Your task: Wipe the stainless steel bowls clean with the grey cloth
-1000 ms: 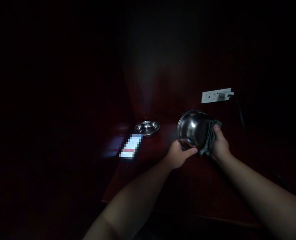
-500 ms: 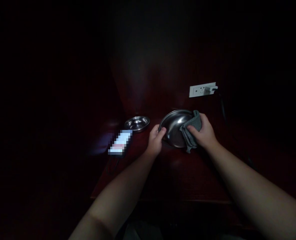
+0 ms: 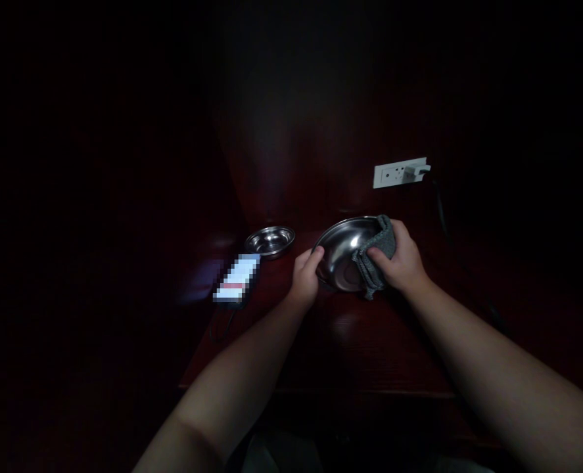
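Table (image 3: pixel 360 358): lying dark red in deep shadow.
Bowl (image 3: pixel 341 255): tilting above the table or on it (cannot tell), its inside showing.
Left hand (image 3: pixel 305 279): gripping the bowl's left rim, thumb inside.
Right hand (image 3: pixel 403 261): pressing a cloth (image 3: pixel 382 244) around the right rim.
Dish (image 3: pixel 271 243): sitting upright, untouched, well apart from the bowl, just beside the glowing phone (image 3: pixel 236 279).
Progress: wiping seems under way; what is done or left is not showing.
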Tool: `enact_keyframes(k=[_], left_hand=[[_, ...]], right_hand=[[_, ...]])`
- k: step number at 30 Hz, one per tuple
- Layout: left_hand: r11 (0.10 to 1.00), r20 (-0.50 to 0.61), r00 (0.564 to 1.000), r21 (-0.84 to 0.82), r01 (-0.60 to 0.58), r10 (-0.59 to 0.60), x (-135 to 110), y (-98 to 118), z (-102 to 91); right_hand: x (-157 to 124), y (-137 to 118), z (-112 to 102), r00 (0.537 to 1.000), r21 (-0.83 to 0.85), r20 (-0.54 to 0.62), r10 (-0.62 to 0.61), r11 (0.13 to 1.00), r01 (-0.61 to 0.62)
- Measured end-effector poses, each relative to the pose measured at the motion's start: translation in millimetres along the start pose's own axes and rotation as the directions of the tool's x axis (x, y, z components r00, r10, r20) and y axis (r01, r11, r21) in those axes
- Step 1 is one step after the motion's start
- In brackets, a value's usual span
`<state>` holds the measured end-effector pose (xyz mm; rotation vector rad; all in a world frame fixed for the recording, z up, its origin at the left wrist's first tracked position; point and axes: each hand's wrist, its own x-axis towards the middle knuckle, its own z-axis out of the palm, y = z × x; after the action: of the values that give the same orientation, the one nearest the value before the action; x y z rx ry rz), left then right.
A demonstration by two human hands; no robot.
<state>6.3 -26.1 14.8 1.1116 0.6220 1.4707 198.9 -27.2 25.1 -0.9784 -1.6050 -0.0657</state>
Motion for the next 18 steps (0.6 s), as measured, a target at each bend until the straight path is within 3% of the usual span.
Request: enact_keyframes(k=[8,15,18], left_hand=[[0.989,-0.070,0.997,-0.142,-0.026,0.016,0,-4,3.1],[0.969,-0.186,0.981,-0.249,0.012,-0.060,-3,3,13.4],[0.948,-0.182,0.981,-0.319,0.000,-0.061,-6,7,18.0]], right_hand=[[-3,-5,4,0.999,0.040,-0.042,-0.001,0.999,0.003],[-4,-8,6,0.996,0.102,-0.092,0.013,0.995,-0.003],[-7,-4,9,0.991,0.146,-0.119,0.057,0.988,-0.039]])
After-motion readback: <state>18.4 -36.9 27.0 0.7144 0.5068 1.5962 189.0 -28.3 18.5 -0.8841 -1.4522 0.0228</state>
